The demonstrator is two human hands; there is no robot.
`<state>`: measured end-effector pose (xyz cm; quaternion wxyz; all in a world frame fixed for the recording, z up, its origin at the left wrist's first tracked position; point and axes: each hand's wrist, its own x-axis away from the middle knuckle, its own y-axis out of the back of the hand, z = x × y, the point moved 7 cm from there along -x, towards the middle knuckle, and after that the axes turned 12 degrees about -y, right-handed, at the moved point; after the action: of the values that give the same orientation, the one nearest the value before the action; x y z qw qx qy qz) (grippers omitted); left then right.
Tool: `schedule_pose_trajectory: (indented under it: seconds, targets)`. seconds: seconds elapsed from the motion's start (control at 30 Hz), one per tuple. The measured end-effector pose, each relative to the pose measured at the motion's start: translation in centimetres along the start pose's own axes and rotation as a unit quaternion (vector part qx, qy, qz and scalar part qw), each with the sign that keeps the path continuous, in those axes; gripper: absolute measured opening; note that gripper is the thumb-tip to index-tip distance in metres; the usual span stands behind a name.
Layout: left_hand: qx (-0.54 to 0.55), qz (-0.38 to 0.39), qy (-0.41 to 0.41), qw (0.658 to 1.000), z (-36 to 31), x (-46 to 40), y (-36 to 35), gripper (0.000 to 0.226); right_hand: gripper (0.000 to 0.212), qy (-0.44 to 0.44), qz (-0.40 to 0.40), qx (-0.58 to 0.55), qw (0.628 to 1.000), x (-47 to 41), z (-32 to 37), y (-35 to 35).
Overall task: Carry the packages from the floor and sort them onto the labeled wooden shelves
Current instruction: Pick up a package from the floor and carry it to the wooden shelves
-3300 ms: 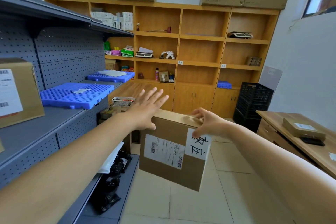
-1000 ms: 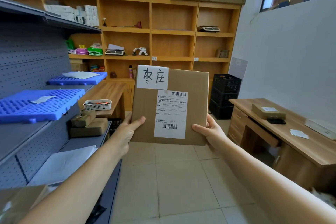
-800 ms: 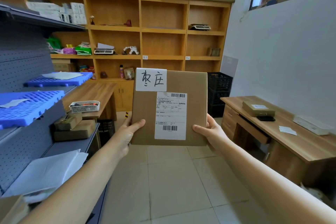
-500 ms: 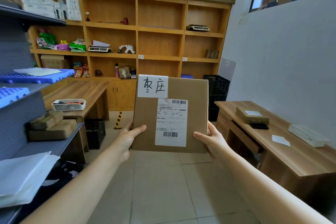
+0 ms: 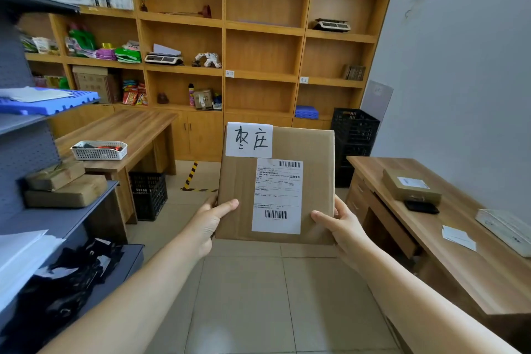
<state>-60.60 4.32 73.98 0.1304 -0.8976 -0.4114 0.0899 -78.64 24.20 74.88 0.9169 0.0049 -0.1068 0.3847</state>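
While held upright, package (image 5: pixel 275 185) gripped by left hand (image 5: pixel 208 220), right hand (image 5: pixel 342 224) (rear fingers hidden, probably curled).

A white basket (image 5: pixel 99 150) sat on the wooden table (image 5: pixel 135 126) at left, black crates (image 5: pixel 355 135) stood by the wall, and a phone (image 5: pixel 421 206) lay on the desk (image 5: pixel 448 241).

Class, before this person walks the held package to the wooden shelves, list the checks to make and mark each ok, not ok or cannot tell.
1. Both hands hold the package: left hand and right hand on its lower edges, grip ok.
2. Handwritten label readable: ok.
3. Shelf tags legible from here: cannot tell.
4. Matching shelf identified: cannot tell.
5. Floor ahead free of obstacles: ok.
6. Empty wooden shelf compartments available: ok.
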Motion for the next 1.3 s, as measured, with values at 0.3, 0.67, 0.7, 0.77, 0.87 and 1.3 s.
schedule_pose_trajectory:
  seconds: [0.3,0.67,0.7,0.77,0.87,1.3]
  targets:
    - [-0.002,0.006,0.004,1.000,2.7,-13.0,-0.8,0.051,0.055,0.008,-0.035,0.015,0.999,-11.4,2.0,0.9]
    - [-0.007,0.010,0.009,1.000,2.4,-35.0,2.6,0.046,0.056,-0.001,-0.048,0.019,0.999,-33.0,5.9,-3.6]
    - [-0.010,0.010,0.011,1.000,2.5,-36.7,2.8,0.045,0.057,-0.005,-0.047,0.011,0.999,-34.8,5.9,-3.9]
    - [-0.012,0.005,0.015,1.000,2.9,-40.0,3.2,0.044,0.058,-0.011,-0.050,0.009,0.999,-38.3,5.9,-4.2]
    - [-0.018,-0.002,0.008,1.000,3.5,-45.0,3.4,0.038,0.060,-0.004,-0.055,0.015,0.998,-43.5,6.3,-4.6]
    - [-0.107,-0.037,-0.087,0.990,2.2,-68.6,-0.4,0.050,0.076,0.047,-0.053,0.059,0.996,-69.1,13.9,-4.4]
